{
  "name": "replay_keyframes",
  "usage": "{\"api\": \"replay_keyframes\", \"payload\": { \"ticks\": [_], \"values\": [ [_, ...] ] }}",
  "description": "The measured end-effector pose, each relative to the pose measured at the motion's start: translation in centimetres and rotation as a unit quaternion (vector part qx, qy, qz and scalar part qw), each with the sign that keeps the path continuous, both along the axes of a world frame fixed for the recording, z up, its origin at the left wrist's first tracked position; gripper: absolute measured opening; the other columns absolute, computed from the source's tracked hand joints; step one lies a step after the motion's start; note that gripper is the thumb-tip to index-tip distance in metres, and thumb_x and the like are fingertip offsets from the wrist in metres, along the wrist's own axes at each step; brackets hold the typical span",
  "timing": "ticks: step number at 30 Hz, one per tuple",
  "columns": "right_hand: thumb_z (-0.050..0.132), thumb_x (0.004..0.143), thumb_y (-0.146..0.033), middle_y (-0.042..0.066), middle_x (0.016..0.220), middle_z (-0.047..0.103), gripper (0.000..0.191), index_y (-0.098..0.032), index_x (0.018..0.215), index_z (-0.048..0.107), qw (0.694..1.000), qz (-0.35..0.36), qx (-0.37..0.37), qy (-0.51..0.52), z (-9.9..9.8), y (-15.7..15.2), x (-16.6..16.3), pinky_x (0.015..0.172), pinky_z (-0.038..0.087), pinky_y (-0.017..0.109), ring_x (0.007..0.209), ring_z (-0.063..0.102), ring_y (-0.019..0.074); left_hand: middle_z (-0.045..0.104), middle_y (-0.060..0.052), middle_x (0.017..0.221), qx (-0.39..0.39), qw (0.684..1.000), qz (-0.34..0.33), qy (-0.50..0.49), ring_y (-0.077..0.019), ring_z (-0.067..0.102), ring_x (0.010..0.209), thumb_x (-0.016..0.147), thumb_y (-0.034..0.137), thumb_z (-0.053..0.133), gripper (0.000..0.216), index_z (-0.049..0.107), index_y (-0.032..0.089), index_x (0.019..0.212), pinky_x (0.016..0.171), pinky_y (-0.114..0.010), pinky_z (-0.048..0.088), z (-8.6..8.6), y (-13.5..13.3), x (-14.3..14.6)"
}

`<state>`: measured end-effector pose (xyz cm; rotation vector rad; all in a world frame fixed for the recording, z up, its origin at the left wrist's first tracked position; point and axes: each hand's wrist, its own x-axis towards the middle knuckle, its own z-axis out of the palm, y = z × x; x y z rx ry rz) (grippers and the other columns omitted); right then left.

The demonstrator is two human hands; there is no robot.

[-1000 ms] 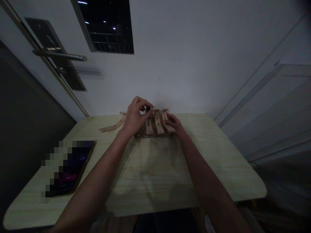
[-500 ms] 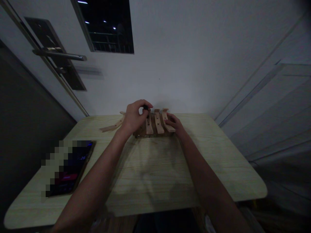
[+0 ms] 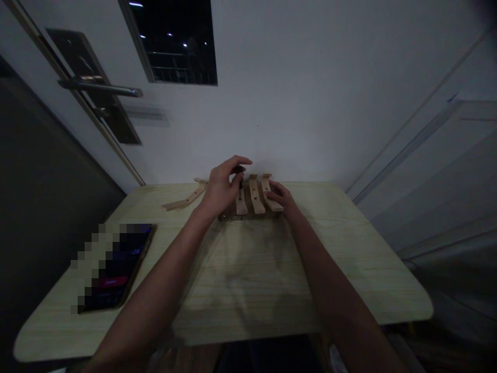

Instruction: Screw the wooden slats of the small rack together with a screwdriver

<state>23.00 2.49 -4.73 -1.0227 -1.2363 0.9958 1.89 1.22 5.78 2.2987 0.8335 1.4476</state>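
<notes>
A wooden rack (image 3: pixel 248 216) lies on the table near the wall, with curved pale wooden hooks set across it: a middle hook (image 3: pixel 255 199), a right hook (image 3: pixel 273 198) and a left hook (image 3: pixel 241 207). My left hand (image 3: pixel 221 189) is closed around the dark handle of a small screwdriver (image 3: pixel 240 182), its forefinger stretched out over the top. The screwdriver stands upright, its thin shaft down at the left hook. At the rack's right end, my right hand (image 3: pixel 282 198) grips the edge, fingertips against the right hook. A loose hook (image 3: pixel 186 199) rests left of the rack.
A phone or tablet (image 3: pixel 124 269) with a lit screen lies on the table's left side, partly blurred out. Behind the pale wood table (image 3: pixel 349 269) rises a white door (image 3: pixel 291 103) with a lever handle (image 3: pixel 103 88) and a dark window.
The left forefinger has straightened and lifted from the screwdriver handle. The whole view has shifted slightly; the rack and right hand keep their places.
</notes>
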Motion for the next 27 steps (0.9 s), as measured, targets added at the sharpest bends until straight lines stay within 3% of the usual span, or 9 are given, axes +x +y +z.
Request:
{"api": "replay_keyframes", "payload": {
  "ticks": [3, 8, 14, 18, 23, 27],
  "values": [
    [0.075, 0.059, -0.042, 0.007, 0.114, 0.067, 0.054, -0.021, 0.107, 0.063, 1.0, -0.003, -0.002, 0.002, -0.16, 0.14, -0.04, 0.099, 0.044, 0.046, 0.106, 0.06, 0.0264, 0.058, -0.005, 0.109, -0.022, 0.998, -0.026, -0.049, -0.0137, 0.064, 0.094, 0.081, 0.006, 0.046, 0.031, 0.054, 0.019, 0.108, 0.082, -0.028, 0.055, -0.28, 0.23, 0.05],
    [0.075, 0.059, -0.042, 0.008, 0.114, 0.067, 0.054, -0.021, 0.107, 0.063, 1.0, -0.013, 0.0, 0.002, -0.22, 0.28, -0.11, 0.099, 0.044, 0.046, 0.107, 0.06, 0.0268, 0.059, -0.004, 0.1, -0.066, 0.994, -0.037, -0.084, -0.0148, 0.064, 0.096, 0.079, 0.01, 0.05, 0.028, 0.051, 0.02, 0.106, 0.076, -0.026, 0.055, -0.23, 0.14, 0.18],
    [0.075, 0.059, -0.047, 0.006, 0.115, 0.068, 0.057, -0.023, 0.109, 0.063, 1.0, 0.005, -0.013, -0.01, 0.23, 0.1, 0.0, 0.098, 0.045, 0.046, 0.109, 0.06, 0.0269, 0.066, -0.003, 0.098, 0.011, 0.999, 0.05, -0.002, -0.0166, 0.061, 0.091, 0.076, 0.008, 0.051, 0.025, 0.06, 0.02, 0.096, 0.086, -0.035, 0.051, 0.35, -0.07, -0.12],
    [0.076, 0.058, -0.045, 0.005, 0.114, 0.068, 0.058, -0.023, 0.109, 0.063, 1.0, 0.004, -0.019, 0.001, 0.23, 0.07, -0.04, 0.099, 0.045, 0.045, 0.109, 0.06, 0.0262, 0.067, -0.003, 0.097, 0.026, 0.999, 0.045, 0.011, -0.0155, 0.061, 0.087, 0.079, 0.008, 0.049, 0.026, 0.064, 0.019, 0.097, 0.082, -0.032, 0.051, 0.25, 0.1, -0.19],
    [0.076, 0.056, -0.045, 0.008, 0.115, 0.067, 0.057, -0.021, 0.107, 0.064, 1.0, 0.003, -0.004, 0.002, 0.03, 0.29, -0.06, 0.1, 0.044, 0.044, 0.109, 0.06, 0.0268, 0.067, -0.003, 0.088, 0.034, 0.999, 0.04, -0.004, -0.0144, 0.061, 0.081, 0.082, 0.019, 0.06, 0.008, 0.066, 0.018, 0.087, 0.077, -0.03, 0.051, 0.3, 0.01, 0.08],
    [0.075, 0.058, -0.045, 0.008, 0.116, 0.066, 0.056, -0.022, 0.108, 0.063, 1.0, 0.007, 0.0, 0.0, 0.08, 0.22, -0.08, 0.1, 0.044, 0.046, 0.11, 0.06, 0.0271, 0.062, -0.003, 0.088, 0.056, 0.997, 0.053, -0.006, -0.0141, 0.059, 0.082, 0.077, 0.014, 0.065, 0.006, 0.066, 0.018, 0.081, 0.074, -0.028, 0.051, 0.44, -0.02, 0.11]
  ]
}}
